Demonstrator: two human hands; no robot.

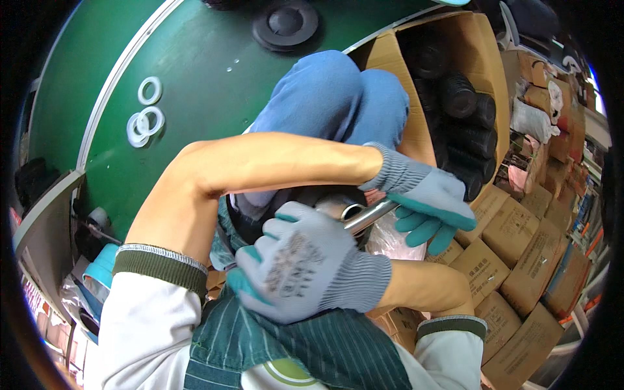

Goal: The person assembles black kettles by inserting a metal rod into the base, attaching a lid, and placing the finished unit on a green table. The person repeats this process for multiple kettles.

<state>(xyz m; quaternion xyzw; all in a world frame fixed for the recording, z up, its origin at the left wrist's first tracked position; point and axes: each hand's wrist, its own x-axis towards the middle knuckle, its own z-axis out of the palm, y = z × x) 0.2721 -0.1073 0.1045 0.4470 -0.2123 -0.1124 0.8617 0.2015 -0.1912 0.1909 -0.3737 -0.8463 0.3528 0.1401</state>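
My forearms cross, both hands in grey knit gloves with teal palms. My left hand [432, 198] is on the right side, its fingers stretched and apart. A shiny metal tube [374, 216] runs from under the heel of that glove toward my right hand [305, 260]. My right hand is on the left side, back upward, fingers bent over the tube's lower end; its fingertips and palm are hidden. Just behind the tube, a polished metal piece with a round opening [338, 207] shows partly. Clear plastic wrap [393, 239] is below my left hand.
Beyond a person's blue-trousered knees [325, 91] is a green tabletop [188, 39] with several pale rings [151, 120] and a black disc [285, 25]. An open carton [491, 65] at right holds black cylinders [458, 94]. Stacked cartons [510, 231] fill the far right; teal bowls [101, 270] sit at left.
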